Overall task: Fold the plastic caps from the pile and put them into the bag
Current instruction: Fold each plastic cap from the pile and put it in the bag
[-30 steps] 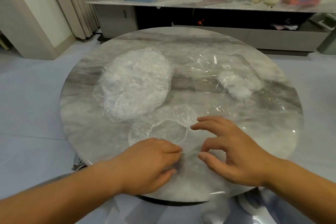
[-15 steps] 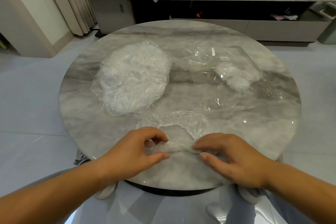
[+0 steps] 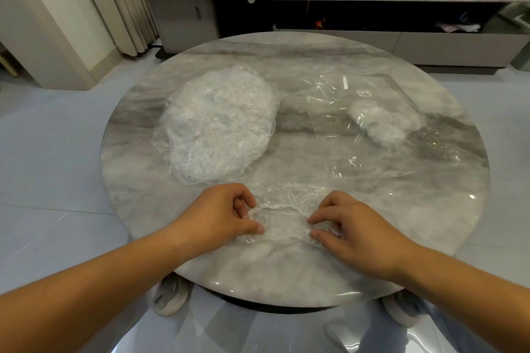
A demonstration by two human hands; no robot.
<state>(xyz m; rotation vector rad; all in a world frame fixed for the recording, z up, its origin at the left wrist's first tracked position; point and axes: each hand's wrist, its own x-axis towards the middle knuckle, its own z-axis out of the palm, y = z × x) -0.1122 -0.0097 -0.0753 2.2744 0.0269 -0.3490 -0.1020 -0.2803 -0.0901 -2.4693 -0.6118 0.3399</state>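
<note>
Head view shows one plastic cap (image 3: 282,218) at the table's (image 3: 430,223) 6 o'clock edge, pinched at both ends: the left hand (image 3: 220,215) curls thumb and fingers on one side, the right hand (image 3: 352,229) on the other, likely to pull the slippery film taut for folding. The pile (image 3: 218,123) lies at 10 o'clock and the bag (image 3: 370,114) at 2, both within easy reach
</note>
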